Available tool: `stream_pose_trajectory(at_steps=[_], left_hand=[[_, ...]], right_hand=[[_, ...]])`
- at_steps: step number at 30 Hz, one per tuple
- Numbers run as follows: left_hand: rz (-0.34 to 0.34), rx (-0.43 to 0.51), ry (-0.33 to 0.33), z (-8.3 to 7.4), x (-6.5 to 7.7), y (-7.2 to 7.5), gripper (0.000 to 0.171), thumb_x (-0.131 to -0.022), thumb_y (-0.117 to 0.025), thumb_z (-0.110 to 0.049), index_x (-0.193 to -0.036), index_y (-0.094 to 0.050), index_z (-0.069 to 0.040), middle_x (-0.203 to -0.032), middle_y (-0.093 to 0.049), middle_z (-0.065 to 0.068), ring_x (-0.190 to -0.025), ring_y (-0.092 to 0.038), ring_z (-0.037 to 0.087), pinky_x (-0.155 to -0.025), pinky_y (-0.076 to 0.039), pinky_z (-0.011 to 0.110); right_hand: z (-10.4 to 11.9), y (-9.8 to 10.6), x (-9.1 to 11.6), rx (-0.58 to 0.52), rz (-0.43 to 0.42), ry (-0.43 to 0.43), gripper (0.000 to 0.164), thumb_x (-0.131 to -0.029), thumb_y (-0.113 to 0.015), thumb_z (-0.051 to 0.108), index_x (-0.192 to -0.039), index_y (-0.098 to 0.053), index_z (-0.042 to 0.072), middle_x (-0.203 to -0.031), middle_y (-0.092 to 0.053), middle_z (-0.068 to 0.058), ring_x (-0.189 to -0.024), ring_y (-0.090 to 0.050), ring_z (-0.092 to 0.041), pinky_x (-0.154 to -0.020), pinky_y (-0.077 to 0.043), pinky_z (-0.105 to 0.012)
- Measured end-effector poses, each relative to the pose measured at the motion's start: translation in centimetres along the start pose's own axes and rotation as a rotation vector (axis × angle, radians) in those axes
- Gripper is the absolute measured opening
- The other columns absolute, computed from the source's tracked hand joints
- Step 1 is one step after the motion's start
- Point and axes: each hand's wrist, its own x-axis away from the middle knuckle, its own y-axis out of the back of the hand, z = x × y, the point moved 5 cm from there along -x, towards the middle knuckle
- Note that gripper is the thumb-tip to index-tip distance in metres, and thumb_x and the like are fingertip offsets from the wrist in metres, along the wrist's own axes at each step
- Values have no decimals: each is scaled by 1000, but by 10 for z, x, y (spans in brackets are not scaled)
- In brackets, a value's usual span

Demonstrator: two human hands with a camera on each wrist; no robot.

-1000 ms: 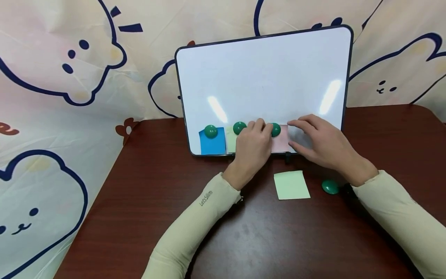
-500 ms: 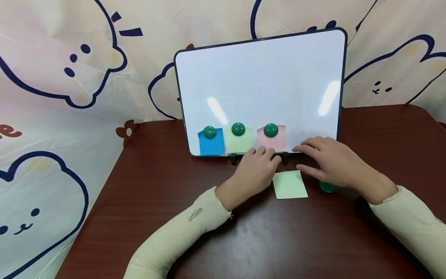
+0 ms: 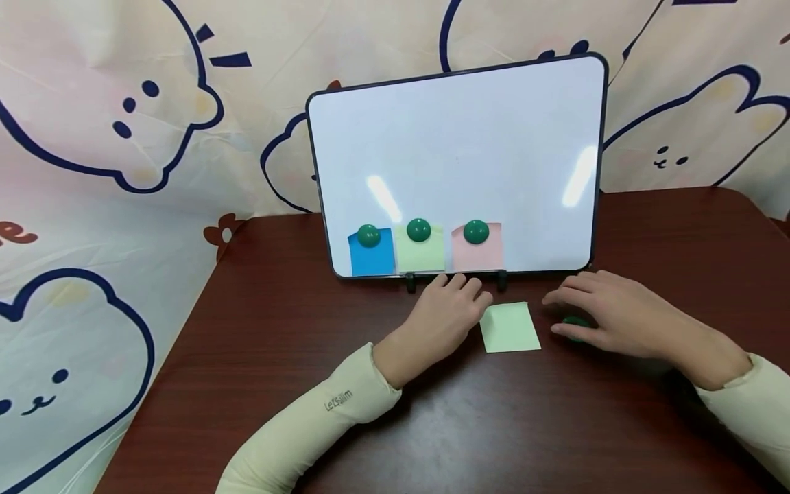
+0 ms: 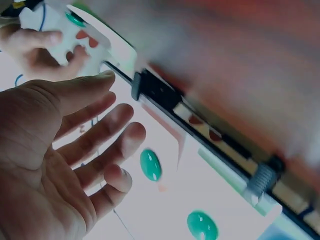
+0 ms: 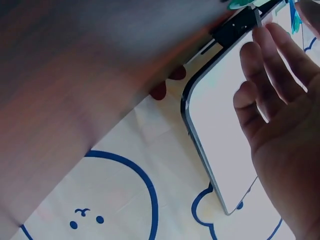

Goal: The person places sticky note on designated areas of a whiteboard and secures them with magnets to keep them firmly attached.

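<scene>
In the head view my left hand (image 3: pixel 435 329) hovers low over the table, fingers loosely bent, its fingertips at the left edge of a pale green sticky note (image 3: pixel 511 329). The left wrist view shows nothing between the fingers (image 4: pixel 97 140). My right hand (image 3: pixel 623 319) is reaching over a green round magnet (image 3: pixel 574 321) on the table, thumb and fingers apart around it. On the whiteboard (image 3: pixel 457 151), green magnets hold a blue note (image 3: pixel 373 261), a light green note (image 3: pixel 421 255) and a pink note (image 3: pixel 478 255) in a row along the bottom.
The whiteboard leans back on a black stand (image 3: pixel 502 280) at the rear of the dark wooden table (image 3: pixel 481 432). Behind it hangs a cloth (image 3: pixel 123 233) printed with cartoon bears.
Both hands have drawn down from the whiteboard to the table. The left hand has left the area by the pink note, and the right hand has come down to the loose magnet.
</scene>
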Motion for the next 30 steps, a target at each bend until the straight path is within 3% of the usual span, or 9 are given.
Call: stream_pose_trajectory(at_steps=[4, 9, 12, 25, 30], left_hand=[[36, 13, -8, 2, -1, -5, 6, -97, -65, -23, -102, -68, -23, -95, -66, -6, -84, -61, 13, -66, -43, 23], [148, 242, 30, 8, -4, -15, 17, -96, -65, -40, -101, -71, -25, -90, -67, -9, -81, -63, 8, -62, -41, 20], [202, 337, 70, 12, -8, -19, 17, -94, -68, -39, -99, -72, -24, -88, -67, -9, -81, -63, 8, -63, -43, 20], [288, 395, 63, 9, -17, -26, 18, -92, -72, -33, -106, -74, -22, -98, -72, -8, -86, -65, 10, -73, -51, 22], [302, 401, 53, 8, -16, -27, 12, -93, -71, -31, -100, -74, -23, -96, -72, -9, -84, -64, 10, -66, -49, 22]], right_hand=[[-4, -3, 5, -5, 73, -26, 34, -85, -74, 50, -114, -70, 32, -102, -64, 16, -91, -58, -6, -82, -53, -38], [-7, -7, 7, -14, 149, -27, 42, -83, -67, 65, -114, -68, 36, -105, -62, 16, -92, -55, -6, -82, -53, -38], [-9, -8, 7, -10, 162, -14, 45, -81, -69, 67, -115, -68, 37, -106, -62, 15, -92, -55, -7, -83, -53, -38], [-19, -9, 14, -68, 199, -37, 42, -79, -81, 44, -117, -64, 41, -103, -56, 19, -90, -53, -3, -78, -53, -33], [-19, -10, 15, -84, 191, -18, 40, -80, -83, 37, -115, -65, 39, -102, -56, 20, -89, -53, -2, -77, -53, -30]])
